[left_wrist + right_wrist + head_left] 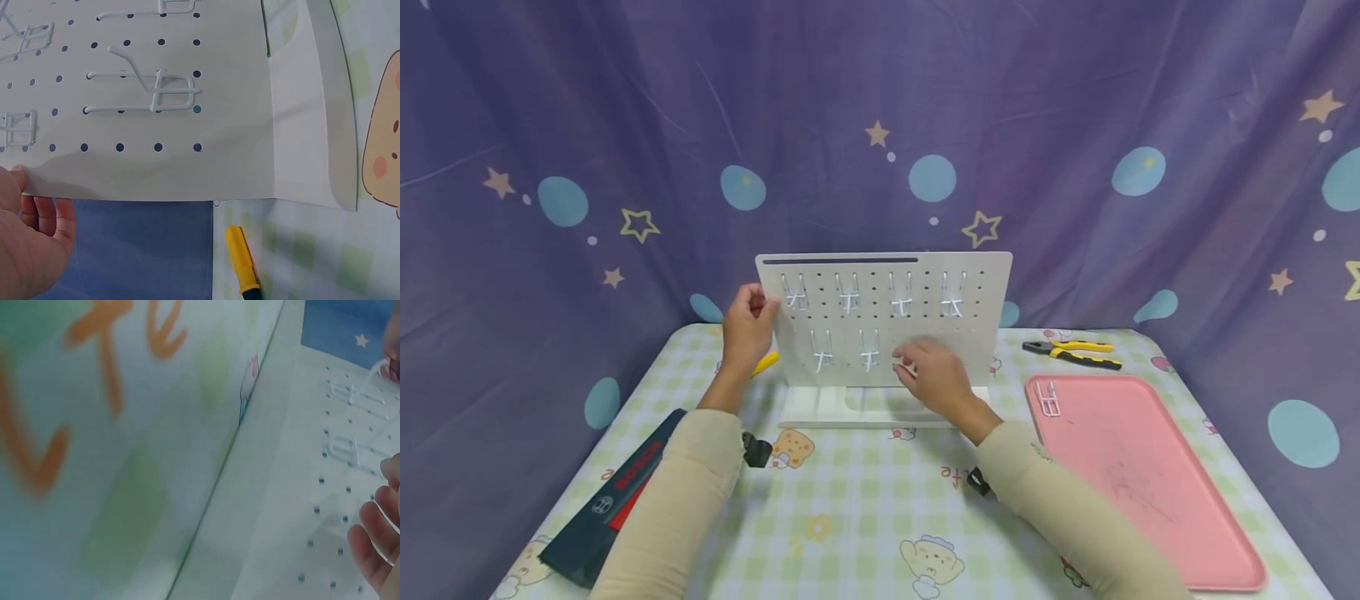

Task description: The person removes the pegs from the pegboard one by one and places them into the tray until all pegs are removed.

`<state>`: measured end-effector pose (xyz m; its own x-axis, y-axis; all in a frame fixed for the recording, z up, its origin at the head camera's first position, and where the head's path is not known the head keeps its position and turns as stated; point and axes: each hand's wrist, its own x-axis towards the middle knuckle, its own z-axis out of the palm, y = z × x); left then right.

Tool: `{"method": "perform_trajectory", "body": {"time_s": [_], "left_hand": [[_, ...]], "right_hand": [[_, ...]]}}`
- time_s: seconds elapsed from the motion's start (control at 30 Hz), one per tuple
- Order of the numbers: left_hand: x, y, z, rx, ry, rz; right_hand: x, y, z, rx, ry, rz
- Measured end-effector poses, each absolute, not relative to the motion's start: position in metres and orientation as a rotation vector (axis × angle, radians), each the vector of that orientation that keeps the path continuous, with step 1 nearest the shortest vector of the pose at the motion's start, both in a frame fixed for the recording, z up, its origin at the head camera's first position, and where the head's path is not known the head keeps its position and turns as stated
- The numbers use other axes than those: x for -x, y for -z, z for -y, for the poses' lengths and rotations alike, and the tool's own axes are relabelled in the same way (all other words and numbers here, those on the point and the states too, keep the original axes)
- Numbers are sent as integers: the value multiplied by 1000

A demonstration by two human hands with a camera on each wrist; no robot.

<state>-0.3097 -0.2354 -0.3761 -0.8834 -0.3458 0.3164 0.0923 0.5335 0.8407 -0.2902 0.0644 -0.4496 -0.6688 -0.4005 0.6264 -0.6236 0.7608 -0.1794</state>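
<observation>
A white pegboard (880, 333) stands upright on its white base (808, 410). White wire hooks (850, 296) hang on it in two rows, several in the upper row and two in the lower. My left hand (748, 329) pinches the board's left edge, thumb in front and fingers behind, as the left wrist view also shows. Before the lower row, just right of the lower right hook (869, 354), is my right hand (936, 375). Its fingers are loosely bent with thumb and forefinger apart, and nothing shows between them.
A pink tray (1180, 500) on the right bears a white wire hook (1047, 398). Yellow-and-black pliers (1075, 352) lie behind it. A dark Bosch pouch (587, 525) lies at left. Beside the board's left edge is a yellow-handled tool (239, 253). A purple curtain (820, 125) hangs behind.
</observation>
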Motion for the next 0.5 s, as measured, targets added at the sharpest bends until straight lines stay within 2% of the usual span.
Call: {"method": "perform_trajectory", "body": {"time_s": [0.5], "left_hand": [[308,374,237,-207,1296,2358]], "right_hand": [[300,458,-23,-740,-418,2321]]}}
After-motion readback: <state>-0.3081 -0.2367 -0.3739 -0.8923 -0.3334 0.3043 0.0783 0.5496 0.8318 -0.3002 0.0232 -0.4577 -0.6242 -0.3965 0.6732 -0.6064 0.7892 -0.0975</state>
